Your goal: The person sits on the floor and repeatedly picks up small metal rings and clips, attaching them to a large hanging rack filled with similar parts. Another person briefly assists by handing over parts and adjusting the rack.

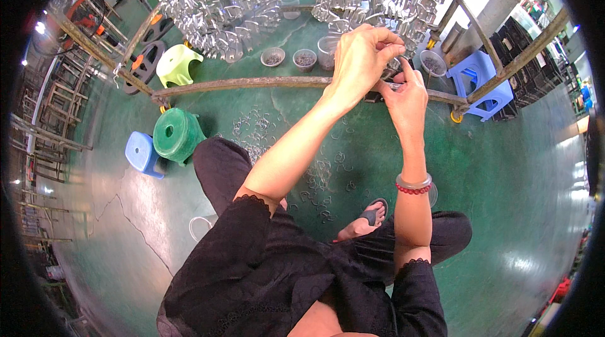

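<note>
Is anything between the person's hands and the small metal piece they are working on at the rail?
Nothing visible. The left hand and right hand already meet around the small metal piece above the rusty rail.

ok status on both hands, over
Left hand and right hand pinch small metal piece at rusty horizontal rack bar. Grip shut, both. Hanging shiny metal parts close above, nothing blocking.

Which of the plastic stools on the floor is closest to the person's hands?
The tall blue stool, right of the hands beyond the bar. The pale green stool, dark green stool and small blue stool all sit far left.
</note>
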Demonstrator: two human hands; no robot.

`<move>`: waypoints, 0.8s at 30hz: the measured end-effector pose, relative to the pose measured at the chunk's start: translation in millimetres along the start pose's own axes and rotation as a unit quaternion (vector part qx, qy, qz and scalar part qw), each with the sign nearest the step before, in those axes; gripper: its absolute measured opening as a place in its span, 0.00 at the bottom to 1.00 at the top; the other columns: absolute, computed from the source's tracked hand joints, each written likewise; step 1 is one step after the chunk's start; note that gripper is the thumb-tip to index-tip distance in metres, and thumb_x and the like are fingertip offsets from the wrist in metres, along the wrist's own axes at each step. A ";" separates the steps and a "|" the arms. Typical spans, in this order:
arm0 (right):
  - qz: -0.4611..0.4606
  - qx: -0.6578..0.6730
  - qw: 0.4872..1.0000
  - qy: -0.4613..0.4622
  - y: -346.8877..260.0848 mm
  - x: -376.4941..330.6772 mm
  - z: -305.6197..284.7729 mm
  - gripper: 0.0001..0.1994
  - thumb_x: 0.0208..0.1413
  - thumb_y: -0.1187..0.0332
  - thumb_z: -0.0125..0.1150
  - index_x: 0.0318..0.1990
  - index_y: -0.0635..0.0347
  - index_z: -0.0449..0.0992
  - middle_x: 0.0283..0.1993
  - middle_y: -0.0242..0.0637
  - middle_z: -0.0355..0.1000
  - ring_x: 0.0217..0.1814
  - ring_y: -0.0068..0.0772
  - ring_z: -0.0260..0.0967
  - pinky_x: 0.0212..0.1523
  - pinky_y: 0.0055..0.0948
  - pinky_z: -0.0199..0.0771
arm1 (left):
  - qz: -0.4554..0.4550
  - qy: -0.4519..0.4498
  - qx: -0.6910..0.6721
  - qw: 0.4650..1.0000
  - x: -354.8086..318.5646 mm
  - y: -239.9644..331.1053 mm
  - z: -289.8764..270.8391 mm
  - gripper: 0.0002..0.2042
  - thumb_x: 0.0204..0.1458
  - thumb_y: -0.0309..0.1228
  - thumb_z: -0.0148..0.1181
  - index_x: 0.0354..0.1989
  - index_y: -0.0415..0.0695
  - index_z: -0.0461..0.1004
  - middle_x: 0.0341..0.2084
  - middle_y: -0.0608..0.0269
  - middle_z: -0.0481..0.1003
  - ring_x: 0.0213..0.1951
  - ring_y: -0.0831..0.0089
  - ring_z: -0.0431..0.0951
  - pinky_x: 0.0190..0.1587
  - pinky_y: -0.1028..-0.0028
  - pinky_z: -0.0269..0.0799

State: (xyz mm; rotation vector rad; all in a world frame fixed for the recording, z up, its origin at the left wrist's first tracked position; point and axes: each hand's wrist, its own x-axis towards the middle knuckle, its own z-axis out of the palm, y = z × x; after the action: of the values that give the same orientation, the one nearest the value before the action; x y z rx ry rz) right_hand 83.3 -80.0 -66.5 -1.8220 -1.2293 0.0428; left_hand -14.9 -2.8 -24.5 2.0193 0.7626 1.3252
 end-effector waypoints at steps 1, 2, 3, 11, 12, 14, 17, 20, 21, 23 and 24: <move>-0.005 -0.018 1.000 0.007 -2.2 0.0 2.1 0.33 0.40 0.58 0.70 0.54 0.66 0.68 0.36 0.40 0.69 0.34 0.40 0.71 0.36 0.37 0.70 | 0.008 0.010 -0.003 1.000 -0.5 0.7 1.8 0.08 0.42 0.31 0.65 0.32 0.44 0.81 0.27 0.56 0.76 0.30 0.67 0.77 0.33 0.70 0.71; 0.010 -0.016 1.000 -0.005 -3.9 0.5 4.0 0.32 0.42 0.57 0.68 0.54 0.65 0.67 0.41 0.43 0.68 0.39 0.46 0.71 0.38 0.42 0.70 | 0.015 0.021 -0.007 1.000 -1.4 0.2 4.0 0.07 0.42 0.31 0.65 0.31 0.44 0.80 0.26 0.55 0.75 0.29 0.64 0.76 0.32 0.67 0.70; 0.008 -0.022 1.000 0.001 -4.6 1.0 6.1 0.30 0.43 0.58 0.68 0.53 0.64 0.67 0.40 0.44 0.68 0.40 0.47 0.71 0.38 0.42 0.70 | 0.023 0.031 -0.009 0.999 -2.1 0.8 5.6 0.07 0.42 0.31 0.65 0.30 0.45 0.80 0.25 0.54 0.73 0.28 0.62 0.75 0.31 0.65 0.69; -0.063 0.039 0.997 0.028 9.8 8.4 15.2 0.13 0.50 0.69 0.58 0.41 0.68 0.73 0.34 0.49 0.70 0.35 0.50 0.71 0.38 0.42 0.69 | 0.003 0.076 -0.070 0.995 -11.6 10.5 18.0 0.10 0.42 0.28 0.65 0.35 0.43 0.79 0.27 0.57 0.73 0.30 0.66 0.74 0.35 0.68 0.70; -0.059 0.047 0.997 0.016 12.7 9.1 14.9 0.12 0.50 0.69 0.58 0.40 0.69 0.73 0.33 0.49 0.70 0.34 0.48 0.71 0.38 0.41 0.69 | 0.001 0.104 -0.087 0.991 -15.2 5.7 17.8 0.11 0.42 0.27 0.65 0.36 0.43 0.78 0.27 0.57 0.73 0.30 0.67 0.74 0.34 0.69 0.70; -0.049 0.058 0.997 -0.002 21.7 11.1 8.7 0.10 0.51 0.71 0.57 0.38 0.69 0.74 0.33 0.50 0.70 0.33 0.46 0.71 0.37 0.38 0.69 | -0.003 0.146 -0.112 0.983 -26.4 -4.3 16.9 0.12 0.43 0.25 0.64 0.38 0.41 0.76 0.27 0.59 0.72 0.30 0.73 0.74 0.32 0.74 0.70; -0.081 0.052 0.995 -0.029 32.8 16.2 3.9 0.11 0.53 0.70 0.57 0.39 0.70 0.73 0.30 0.41 0.71 0.29 0.29 0.67 0.34 0.28 0.67 | -0.054 0.162 -0.130 0.977 -51.5 -37.2 13.5 0.11 0.49 0.25 0.60 0.41 0.39 0.74 0.30 0.63 0.73 0.31 0.78 0.73 0.32 0.78 0.70; -0.078 0.089 0.988 -0.096 37.0 17.9 4.1 0.11 0.53 0.69 0.57 0.39 0.69 0.73 0.31 0.44 0.71 0.31 0.35 0.69 0.34 0.31 0.67 | -0.179 0.066 -0.281 0.940 -67.9 -63.7 10.6 0.12 0.53 0.27 0.57 0.45 0.38 0.72 0.35 0.62 0.75 0.34 0.78 0.74 0.34 0.78 0.71; -0.069 0.105 0.983 -0.136 31.1 24.5 4.8 0.11 0.53 0.69 0.57 0.39 0.70 0.74 0.33 0.48 0.72 0.34 0.41 0.71 0.37 0.33 0.69 | -0.170 0.040 -0.279 0.944 -66.3 -70.1 9.1 0.13 0.55 0.31 0.55 0.47 0.38 0.71 0.39 0.62 0.75 0.37 0.76 0.74 0.35 0.77 0.72; -0.124 0.043 0.978 -0.161 34.3 25.2 -3.7 0.12 0.54 0.68 0.56 0.39 0.70 0.73 0.33 0.46 0.72 0.35 0.36 0.70 0.37 0.31 0.67 | -0.129 -0.038 -0.260 0.956 -75.9 -86.6 23.7 0.17 0.54 0.34 0.58 0.50 0.40 0.71 0.45 0.62 0.73 0.46 0.75 0.73 0.44 0.73 0.72; -0.089 0.049 0.977 -0.185 28.6 23.6 -12.6 0.12 0.53 0.69 0.55 0.40 0.70 0.73 0.32 0.45 0.72 0.34 0.33 0.69 0.37 0.30 0.67 | -0.113 -0.081 -0.252 0.958 -74.3 -71.9 24.2 0.18 0.51 0.34 0.61 0.49 0.40 0.71 0.42 0.61 0.76 0.44 0.75 0.74 0.46 0.72 0.71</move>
State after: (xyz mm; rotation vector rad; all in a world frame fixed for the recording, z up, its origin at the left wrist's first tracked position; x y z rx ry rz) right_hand 121.8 -73.2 -68.7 -1.6570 -1.6154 0.3505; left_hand -27.3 -14.4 -129.4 1.5584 0.4978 1.0741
